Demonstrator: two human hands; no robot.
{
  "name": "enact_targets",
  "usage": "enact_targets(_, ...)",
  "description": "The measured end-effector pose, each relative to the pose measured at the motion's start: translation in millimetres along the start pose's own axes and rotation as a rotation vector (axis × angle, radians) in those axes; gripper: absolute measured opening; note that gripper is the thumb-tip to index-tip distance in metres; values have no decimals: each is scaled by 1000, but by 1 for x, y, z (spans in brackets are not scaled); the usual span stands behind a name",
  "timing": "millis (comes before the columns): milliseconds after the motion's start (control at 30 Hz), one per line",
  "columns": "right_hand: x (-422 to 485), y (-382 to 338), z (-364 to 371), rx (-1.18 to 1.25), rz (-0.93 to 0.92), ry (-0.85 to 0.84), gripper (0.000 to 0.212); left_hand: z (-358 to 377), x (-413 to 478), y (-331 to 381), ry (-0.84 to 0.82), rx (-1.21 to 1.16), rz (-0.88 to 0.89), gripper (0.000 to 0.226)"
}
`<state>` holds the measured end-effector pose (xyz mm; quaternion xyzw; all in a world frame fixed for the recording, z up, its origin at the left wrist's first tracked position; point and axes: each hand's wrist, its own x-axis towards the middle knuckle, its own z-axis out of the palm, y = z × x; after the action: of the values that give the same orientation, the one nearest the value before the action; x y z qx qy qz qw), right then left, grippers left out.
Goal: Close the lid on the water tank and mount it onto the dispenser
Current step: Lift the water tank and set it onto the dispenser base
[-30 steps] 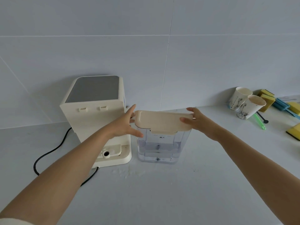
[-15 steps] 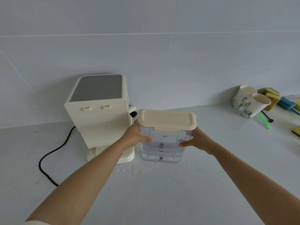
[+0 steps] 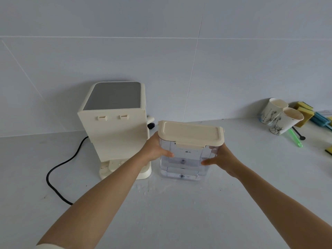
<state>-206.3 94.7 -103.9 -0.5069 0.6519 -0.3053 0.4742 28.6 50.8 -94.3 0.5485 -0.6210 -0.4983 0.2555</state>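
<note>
A clear water tank (image 3: 185, 163) stands on the white counter, its cream lid (image 3: 191, 133) lying flat on top. My left hand (image 3: 155, 150) grips the tank's left side just under the lid. My right hand (image 3: 221, 159) grips its right side. Just left of the tank stands the cream dispenser (image 3: 115, 126) with a grey top; its back faces me, with two small hooks near the top and a low base plate partly hidden behind my left forearm.
A black power cord (image 3: 59, 174) snakes from the dispenser across the counter at left. Water drops (image 3: 146, 188) lie in front of the dispenser. Two paper cups (image 3: 280, 116), a green straw (image 3: 295, 137) and yellow-blue sponges (image 3: 305, 112) crowd the far right by the wall.
My hands left the lid, which now sits flat on the tank, and dropped to grip the tank's two sides. The view has shifted slightly.
</note>
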Motion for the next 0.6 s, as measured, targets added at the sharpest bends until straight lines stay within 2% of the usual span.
enact_targets(200,-11,-40,-8,-94,-34,18,97,-15,-14,20,68,-64,19,81)
enact_targets(467,-27,-117,14,-156,-143,-62,82,-72,-54,45,151,-60,20,61)
enact_targets(600,-28,-144,41,-123,-176,-95,71,-108,-76,55,210,-48,26,63)
